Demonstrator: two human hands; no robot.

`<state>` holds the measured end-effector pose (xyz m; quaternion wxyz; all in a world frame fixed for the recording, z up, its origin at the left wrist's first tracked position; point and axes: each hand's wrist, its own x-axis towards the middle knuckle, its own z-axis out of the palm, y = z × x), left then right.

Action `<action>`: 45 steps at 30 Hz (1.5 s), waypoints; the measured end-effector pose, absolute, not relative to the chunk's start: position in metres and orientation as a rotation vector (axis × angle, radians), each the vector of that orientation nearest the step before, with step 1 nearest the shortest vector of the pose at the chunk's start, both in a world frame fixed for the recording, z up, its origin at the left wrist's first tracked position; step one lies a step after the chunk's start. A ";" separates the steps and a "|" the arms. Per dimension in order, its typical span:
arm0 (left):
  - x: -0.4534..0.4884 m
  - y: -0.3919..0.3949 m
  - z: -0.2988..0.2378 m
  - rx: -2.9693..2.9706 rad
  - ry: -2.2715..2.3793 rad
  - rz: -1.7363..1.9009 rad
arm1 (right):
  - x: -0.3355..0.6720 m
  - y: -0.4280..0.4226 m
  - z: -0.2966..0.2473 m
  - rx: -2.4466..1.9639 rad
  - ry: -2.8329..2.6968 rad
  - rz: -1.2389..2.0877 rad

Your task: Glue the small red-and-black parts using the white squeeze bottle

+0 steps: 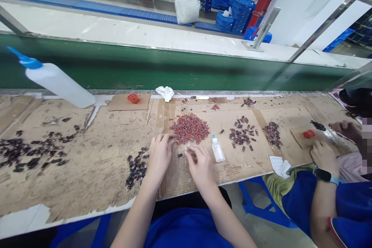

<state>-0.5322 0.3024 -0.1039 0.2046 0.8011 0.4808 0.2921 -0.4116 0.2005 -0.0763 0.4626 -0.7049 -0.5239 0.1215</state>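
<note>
My left hand (161, 154) is at the left edge of a heap of small red-and-dark parts (190, 128). Its fingers are bent and drawn together at the heap, and whatever they pinch is too small to make out. Just below the heap, my right hand (201, 164) has its thumb and fingertips curled inward; what lies between them, if anything, is unclear. A single dark part (179, 155) rests on the cardboard between both hands. Right of my right hand lies a small clear bottle with a blue tip (217, 150). Dark parts (136, 168) are piled beside my left wrist.
Cardboard (95, 162) covers the bench. More dark parts (31, 149) are scattered left, below a large white squeeze bottle (62, 85). A red cap-like dish (133, 98) and a crumpled tissue (165, 93) lie behind. Rightward are assembled-looking parts (243, 132) and a co-worker's hand (325, 157).
</note>
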 end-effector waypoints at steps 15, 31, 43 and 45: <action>-0.532 0.294 -0.082 1.951 1.145 0.928 | -0.409 0.219 -0.078 -1.548 -1.078 0.667; -0.550 0.270 -0.103 2.135 1.131 0.848 | -0.389 0.199 -0.084 -1.555 -1.052 0.714; -0.541 0.256 -0.076 1.900 1.000 0.936 | -0.395 0.198 -0.073 -1.487 -0.866 0.915; -0.540 0.254 -0.072 1.863 0.988 0.940 | -0.396 0.197 -0.073 -1.468 -0.826 0.955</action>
